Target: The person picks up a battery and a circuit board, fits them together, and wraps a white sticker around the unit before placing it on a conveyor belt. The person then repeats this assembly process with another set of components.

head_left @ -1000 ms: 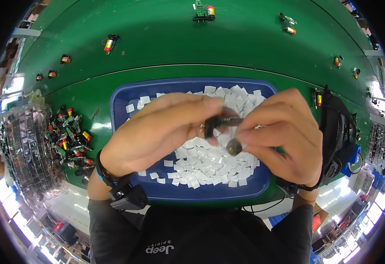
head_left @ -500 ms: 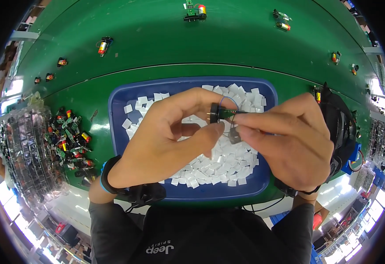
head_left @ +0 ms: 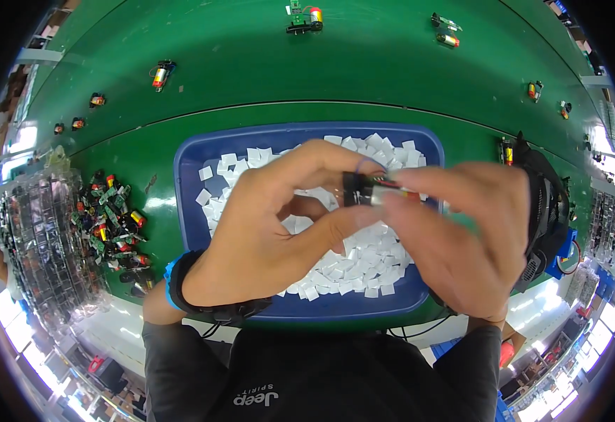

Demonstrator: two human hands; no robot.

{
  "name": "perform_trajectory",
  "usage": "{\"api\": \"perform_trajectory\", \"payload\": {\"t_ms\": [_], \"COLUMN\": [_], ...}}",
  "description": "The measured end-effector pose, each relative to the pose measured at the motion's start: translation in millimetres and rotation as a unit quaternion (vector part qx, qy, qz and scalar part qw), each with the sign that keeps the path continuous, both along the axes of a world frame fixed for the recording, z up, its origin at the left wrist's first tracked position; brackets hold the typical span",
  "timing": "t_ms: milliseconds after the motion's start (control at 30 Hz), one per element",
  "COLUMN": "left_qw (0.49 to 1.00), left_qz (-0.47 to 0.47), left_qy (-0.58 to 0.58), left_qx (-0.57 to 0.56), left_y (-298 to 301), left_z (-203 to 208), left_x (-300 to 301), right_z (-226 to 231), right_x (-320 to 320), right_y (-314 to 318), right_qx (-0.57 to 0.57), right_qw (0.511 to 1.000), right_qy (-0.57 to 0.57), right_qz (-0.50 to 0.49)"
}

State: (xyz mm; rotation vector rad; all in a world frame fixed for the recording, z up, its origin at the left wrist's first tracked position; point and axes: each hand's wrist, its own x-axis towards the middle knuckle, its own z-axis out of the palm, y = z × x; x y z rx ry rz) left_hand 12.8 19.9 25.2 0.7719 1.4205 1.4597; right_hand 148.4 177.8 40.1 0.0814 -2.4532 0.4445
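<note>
Over the blue tray, both my hands hold one small electronic assembly with a black round end, a thin wire and a red-marked part. My left hand has its thumb and index finger closed on the black end. My right hand is smeared by motion, its thumb and fingers pinching the assembly's other end and hiding much of it. Beneath my hands, the blue tray holds many small white square pieces.
A heap of circuit boards with red-yellow cylinders lies left of the tray, beside stacked clear plastic trays. A black bag-like object stands at right. Similar assemblies sit spaced along the far green surface.
The assembly has turned between my hands, and its red-marked part now shows. My right hand has shifted and blurred. Assemblies on the far green surface have slid slightly left.
</note>
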Motion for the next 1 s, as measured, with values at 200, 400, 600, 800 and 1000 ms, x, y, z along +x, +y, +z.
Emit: {"api": "perform_trajectory", "payload": {"t_ms": [200, 400, 600, 800, 1000], "left_qw": [0.991, 0.981, 0.972, 0.94, 0.961], "left_qz": [0.047, 0.032, 0.016, -0.023, 0.013], "left_qy": [-0.02, 0.065, 0.135, 0.308, 0.199], "left_qx": [0.122, 0.179, 0.191, 0.142, 0.193], "left_y": [3, -2, -16, -18, -5], "left_z": [-12, -14, -5, 1, -4], "left_x": [-1, -3, -4, -7, -1], "right_z": [9, 6, 10, 1, 4], "right_x": [15, 12, 6, 12, 14], "right_y": [7, -8, -14, -14, -13], "right_qx": [-0.209, -0.275, -0.281, -0.512, -0.592], "right_qw": [0.975, 0.961, 0.957, 0.852, 0.804], "right_qy": [-0.072, -0.04, 0.007, -0.027, -0.02], "right_qz": [-0.018, 0.006, 0.067, 0.104, 0.05]}}
